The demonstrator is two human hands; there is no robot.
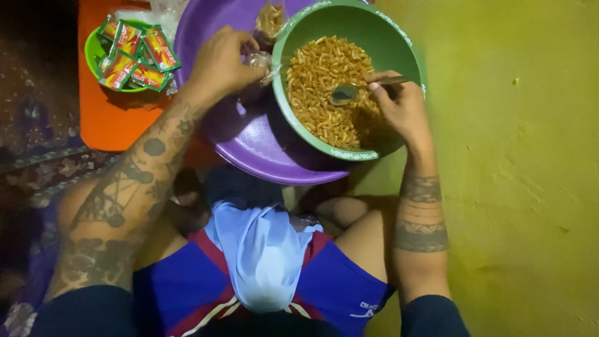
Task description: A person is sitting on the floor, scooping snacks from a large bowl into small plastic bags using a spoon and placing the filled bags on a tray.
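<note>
Far left, sachets (134,55) fill a small green dish (92,48) on an orange tray (106,118). Your left hand (221,62) pinches a small clear bag (259,60) at the green bowl's (399,43) rim; it looks thin, light and slippery, so grip it by the mouth. Your right hand (399,106) is closed around a spoon (349,92) resting in the snacks (318,75), which look dry, light and brittle.
</note>
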